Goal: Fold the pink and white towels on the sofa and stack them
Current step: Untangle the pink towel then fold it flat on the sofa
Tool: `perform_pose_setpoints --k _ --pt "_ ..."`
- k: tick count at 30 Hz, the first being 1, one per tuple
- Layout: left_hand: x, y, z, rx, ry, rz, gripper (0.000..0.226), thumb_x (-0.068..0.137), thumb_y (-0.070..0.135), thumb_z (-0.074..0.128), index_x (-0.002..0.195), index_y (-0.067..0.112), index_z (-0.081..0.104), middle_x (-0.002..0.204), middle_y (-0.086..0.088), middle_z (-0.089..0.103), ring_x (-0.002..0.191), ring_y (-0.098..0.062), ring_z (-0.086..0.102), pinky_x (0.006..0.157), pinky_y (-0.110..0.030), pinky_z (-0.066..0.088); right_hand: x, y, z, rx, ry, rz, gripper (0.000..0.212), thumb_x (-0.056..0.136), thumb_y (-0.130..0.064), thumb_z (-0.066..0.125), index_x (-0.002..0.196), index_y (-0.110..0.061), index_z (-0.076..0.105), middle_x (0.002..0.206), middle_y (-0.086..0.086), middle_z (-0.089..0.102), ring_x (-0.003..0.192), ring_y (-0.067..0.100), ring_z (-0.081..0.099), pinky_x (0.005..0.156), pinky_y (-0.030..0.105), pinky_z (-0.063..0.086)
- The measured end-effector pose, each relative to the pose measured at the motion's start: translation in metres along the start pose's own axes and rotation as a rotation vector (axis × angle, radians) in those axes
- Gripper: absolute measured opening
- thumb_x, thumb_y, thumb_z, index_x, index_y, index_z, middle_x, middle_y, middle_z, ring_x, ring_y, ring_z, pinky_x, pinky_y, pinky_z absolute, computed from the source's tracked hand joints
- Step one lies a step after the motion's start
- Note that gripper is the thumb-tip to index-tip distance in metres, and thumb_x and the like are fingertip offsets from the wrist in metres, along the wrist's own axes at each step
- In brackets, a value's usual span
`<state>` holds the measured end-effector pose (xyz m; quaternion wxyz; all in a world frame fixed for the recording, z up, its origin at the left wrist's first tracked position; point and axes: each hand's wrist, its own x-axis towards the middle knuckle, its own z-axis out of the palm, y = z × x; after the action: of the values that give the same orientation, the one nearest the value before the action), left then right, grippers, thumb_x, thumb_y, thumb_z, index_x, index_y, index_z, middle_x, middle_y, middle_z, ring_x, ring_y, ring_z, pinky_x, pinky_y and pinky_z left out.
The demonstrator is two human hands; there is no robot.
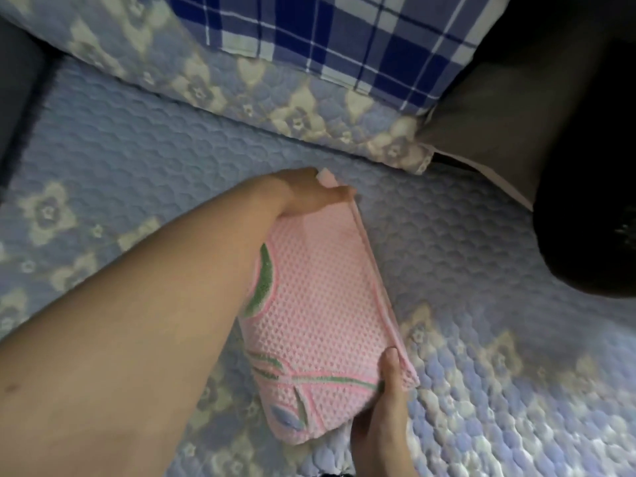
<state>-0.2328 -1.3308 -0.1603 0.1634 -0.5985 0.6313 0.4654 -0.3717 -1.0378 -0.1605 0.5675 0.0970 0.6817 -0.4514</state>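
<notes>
A folded pink towel [320, 318] with a waffle weave and green and blue stitched leaves lies on the blue quilted sofa cover [137, 160]. My left hand [309, 194] grips its far corner, fingers closed over the folded edge. My right hand [385, 404] pinches the near corner, thumb on top. A bit of white cloth [339, 442] peeks from under the towel's near end; I cannot tell whether it is the white towel.
A blue and white checked pillow [327, 32] leans against the sofa back. A dark cushion or bag [564, 139] fills the right side. The sofa's dark armrest [17, 98] runs along the left edge.
</notes>
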Motion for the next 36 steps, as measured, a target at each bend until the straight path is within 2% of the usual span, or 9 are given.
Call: perform_pose_setpoints --k 3,8,12,14,18,21,24,27,36 --pt "-0.034 -0.035 -0.003 -0.217 0.009 -0.065 0.091 0.078 0.089 0.042 0.147 0.031 0.049 0.153 0.004 0.047 0.134 -0.018 0.049 0.102 -0.026 0.036 0.003 -0.012 -0.008 0.090 -0.119 0.072 0.068 0.082 -0.052 0.070 0.139 -0.019 0.055 0.133 0.014 0.065 0.123 0.033 0.061 0.113 0.059 0.035" --pt "-0.147 -0.162 0.016 -0.486 0.334 -0.486 0.084 0.076 0.091 0.041 0.131 0.030 0.063 0.138 -0.002 0.061 0.124 -0.021 0.057 0.099 -0.031 0.044 0.000 -0.017 0.042 -0.300 -0.236 -0.192 0.067 0.068 -0.045 0.081 0.125 -0.016 0.063 0.124 0.013 0.069 0.119 0.034 0.063 0.105 0.061 0.044" --pt "-0.198 -0.237 0.021 -0.442 0.680 -0.709 0.070 0.094 0.071 0.032 0.134 0.019 0.055 0.138 -0.020 0.057 0.124 -0.039 0.055 0.105 -0.045 0.044 -0.008 0.013 0.094 -0.515 -0.336 -0.307 0.053 0.068 -0.050 0.076 0.114 -0.028 0.063 0.113 -0.001 0.072 0.110 0.022 0.067 0.096 0.046 0.052" --pt "-0.209 -0.244 0.037 -0.129 0.875 -0.622 0.059 0.096 0.052 0.036 0.142 0.015 0.044 0.140 -0.026 0.048 0.125 -0.044 0.048 0.102 -0.050 0.040 0.003 0.023 0.111 -0.580 -0.296 -0.338 0.050 0.071 -0.047 0.071 0.113 -0.021 0.064 0.113 0.001 0.072 0.109 0.023 0.066 0.095 0.044 0.052" --pt "-0.214 -0.223 0.103 0.358 0.660 -0.125 0.069 0.094 0.060 0.035 0.156 0.031 0.030 0.163 -0.013 0.023 0.147 -0.043 0.021 0.118 -0.061 0.018 0.021 0.027 0.114 -0.761 -0.199 -0.339 0.046 0.075 -0.048 0.064 0.110 -0.018 0.065 0.108 -0.001 0.070 0.107 0.023 0.065 0.092 0.041 0.052" --pt "-0.186 -0.217 0.117 0.363 0.492 -0.125 0.069 0.095 0.072 0.018 0.158 0.044 0.009 0.169 0.005 -0.006 0.154 -0.035 -0.011 0.119 -0.066 0.001 0.012 0.014 0.114 -1.042 -0.133 -0.423 0.041 0.086 -0.048 0.054 0.109 -0.016 0.067 0.107 0.009 0.069 0.109 0.034 0.061 0.087 0.040 0.046" --pt "-0.152 -0.212 0.104 0.387 0.491 -0.178 0.067 0.095 0.072 0.008 0.157 0.048 0.002 0.168 0.006 -0.010 0.153 -0.034 -0.017 0.115 -0.069 -0.010 -0.021 0.010 0.132 -1.356 0.019 -1.006 0.051 0.087 -0.022 0.049 0.136 -0.010 0.054 0.139 0.021 0.052 0.131 0.040 0.042 0.109 0.046 0.031" --pt "-0.140 -0.206 0.094 0.387 0.519 -0.226 0.064 0.096 0.069 0.008 0.156 0.048 0.008 0.169 0.003 0.000 0.153 -0.039 -0.009 0.112 -0.074 -0.007 -0.074 0.040 0.163 -1.471 -0.278 -1.314 0.057 0.091 -0.020 0.053 0.147 -0.010 0.045 0.157 0.018 0.034 0.150 0.039 0.017 0.123 0.050 0.009" --pt "-0.160 -0.210 0.100 0.354 0.635 -0.080 0.070 0.096 0.068 0.024 0.158 0.042 0.007 0.169 -0.004 -0.005 0.154 -0.036 -0.009 0.118 -0.067 0.001 0.021 0.050 0.163 -1.915 -0.182 -1.174 0.071 0.098 -0.057 0.034 0.153 -0.013 0.033 0.156 0.013 0.037 0.145 0.031 0.028 0.121 0.048 0.017"
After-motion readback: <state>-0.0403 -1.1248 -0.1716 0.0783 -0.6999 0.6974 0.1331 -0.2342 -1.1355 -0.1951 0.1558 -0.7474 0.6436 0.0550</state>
